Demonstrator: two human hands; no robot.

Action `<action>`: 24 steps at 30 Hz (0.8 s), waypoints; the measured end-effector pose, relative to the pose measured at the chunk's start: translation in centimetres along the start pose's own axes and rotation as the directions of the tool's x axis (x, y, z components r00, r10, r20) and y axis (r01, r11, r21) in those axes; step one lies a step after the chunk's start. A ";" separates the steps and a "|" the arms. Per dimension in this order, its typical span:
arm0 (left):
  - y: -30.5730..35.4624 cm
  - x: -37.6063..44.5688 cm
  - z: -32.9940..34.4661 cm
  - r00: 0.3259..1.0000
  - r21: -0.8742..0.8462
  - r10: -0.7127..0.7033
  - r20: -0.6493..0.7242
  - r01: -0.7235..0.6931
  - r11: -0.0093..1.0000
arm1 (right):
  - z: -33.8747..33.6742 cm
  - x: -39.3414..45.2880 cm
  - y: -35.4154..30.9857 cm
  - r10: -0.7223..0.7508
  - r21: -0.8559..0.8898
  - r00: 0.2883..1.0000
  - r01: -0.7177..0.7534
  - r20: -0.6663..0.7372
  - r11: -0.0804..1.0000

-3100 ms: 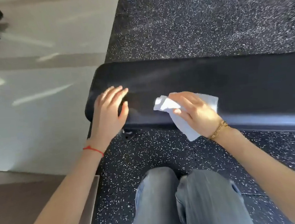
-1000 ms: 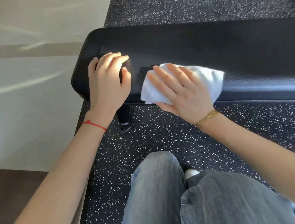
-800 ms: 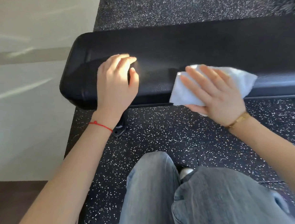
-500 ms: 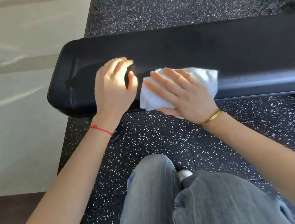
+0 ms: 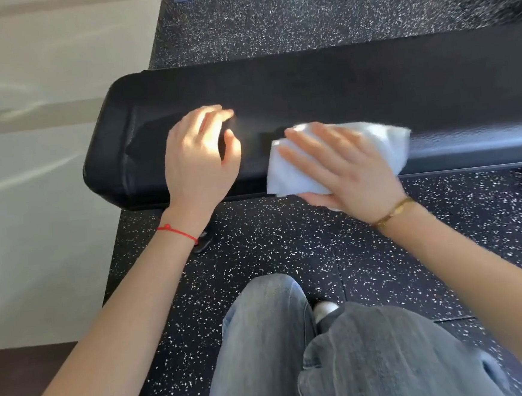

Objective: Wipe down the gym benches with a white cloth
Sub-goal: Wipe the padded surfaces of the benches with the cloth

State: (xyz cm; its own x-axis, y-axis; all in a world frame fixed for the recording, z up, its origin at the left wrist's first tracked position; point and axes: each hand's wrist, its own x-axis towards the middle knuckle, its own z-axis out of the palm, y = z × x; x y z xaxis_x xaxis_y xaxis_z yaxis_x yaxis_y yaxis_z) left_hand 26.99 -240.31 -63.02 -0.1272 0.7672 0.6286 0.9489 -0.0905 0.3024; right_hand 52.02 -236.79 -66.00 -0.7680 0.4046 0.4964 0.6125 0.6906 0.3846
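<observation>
The right hand (image 5: 348, 172), fingers spread, is pressing the white cloth (image 5: 383, 144) on the bench (image 5: 307, 91) mid-frame; the empty left hand (image 5: 200, 159) is bracing, loosely curled. Most padding rightward looks unwiped.

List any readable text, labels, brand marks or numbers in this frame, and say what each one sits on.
None can be read.
The black bench pad shows no logo or label.
The white cloth under the right hand is plain.
The left hand rests on the pad; its red string bracelet and the gold bracelet carry no lettering.
The speckled floor has no markings.
</observation>
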 end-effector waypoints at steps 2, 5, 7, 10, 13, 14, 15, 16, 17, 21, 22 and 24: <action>0.1 -0.1 -0.1 1.000 0.005 -0.003 0.014 0.003 1.000 | -0.4 -2.7 2.5 0.068 0.012 0.998 -0.068 0.004 0.998; 0.3 -0.1 0.0 1.000 0.026 0.002 0.027 -0.003 1.000 | -0.7 -3.1 3.0 0.115 -0.018 0.993 -0.115 0.007 0.993; 0.4 -0.1 0.0 0.999 0.037 0.005 0.033 -0.006 0.999 | -0.4 -0.7 1.1 0.085 -0.016 0.996 -0.085 -0.003 0.996; 0.4 0.0 0.1 0.999 0.045 0.037 0.026 -0.038 0.998 | -0.1 1.7 -1.0 0.012 -0.024 1.000 -0.012 0.007 1.000; 0.0 0.0 0.0 0.999 0.043 0.025 0.027 -0.027 0.999 | -0.3 0.2 0.5 0.013 0.020 1.000 -0.013 0.010 1.000; 0.0 0.0 0.0 0.999 0.038 0.019 0.028 -0.020 0.999 | -0.5 -1.0 1.5 0.049 0.028 0.999 -0.049 0.003 0.998; 0.0 -0.1 0.0 0.999 0.038 0.016 0.028 -0.017 0.999 | -0.7 -2.0 2.3 0.084 0.027 0.996 -0.084 -0.003 0.996; 0.1 -0.1 0.0 1.000 0.041 0.014 0.026 -0.015 0.999 | -0.8 -2.6 2.8 0.113 0.022 0.994 -0.112 -0.008 0.993; 0.1 -0.1 0.1 1.000 0.043 0.013 0.023 -0.014 0.999 | -0.8 -2.6 2.8 0.136 0.014 0.991 -0.135 -0.016 0.991; 0.2 0.0 0.2 1.000 0.047 0.014 0.016 -0.015 0.999 | -0.2 1.2 -1.0 0.104 -0.011 0.994 -0.105 -0.026 0.994; 0.1 0.0 0.2 1.000 0.049 0.019 0.013 -0.020 0.999 | 0.0 2.0 -1.8 0.078 -0.016 0.997 -0.079 -0.019 0.997; -0.1 0.0 0.2 1.000 0.045 0.029 0.010 -0.030 0.999 | 0.1 2.2 -1.8 0.040 0.015 0.999 -0.040 -0.018 0.999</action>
State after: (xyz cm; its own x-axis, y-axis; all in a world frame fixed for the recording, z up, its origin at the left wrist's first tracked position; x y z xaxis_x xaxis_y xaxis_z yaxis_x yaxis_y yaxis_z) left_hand 26.97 -240.21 -63.19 -0.0965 0.7707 0.6298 0.9643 -0.0843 0.2509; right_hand 49.19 -237.04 -65.65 -0.7395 0.4208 0.5254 0.6395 0.6830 0.3530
